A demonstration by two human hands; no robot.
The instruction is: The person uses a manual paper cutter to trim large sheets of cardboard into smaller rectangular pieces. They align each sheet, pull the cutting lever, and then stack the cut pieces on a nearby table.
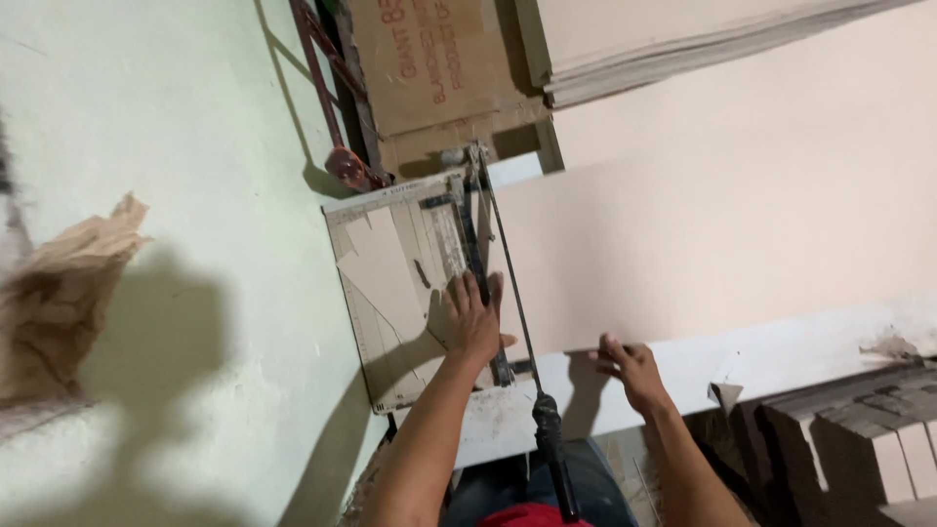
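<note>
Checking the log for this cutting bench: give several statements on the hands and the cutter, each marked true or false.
1. The left hand lies flat on the paper cutter. True.
2. The right hand grips the cutter's black handle. False: it rests on the near edge of the large pale sheet; the handle is free.
3. The sheet reaches to the right of the blade arm. True.
4. The cutter's board is bare. False: cardboard offcuts lie on it.

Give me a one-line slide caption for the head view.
Left hand flat on a paper cutter, right hand gripping the edge of a large beige sheet, cutter arm raised.
</note>
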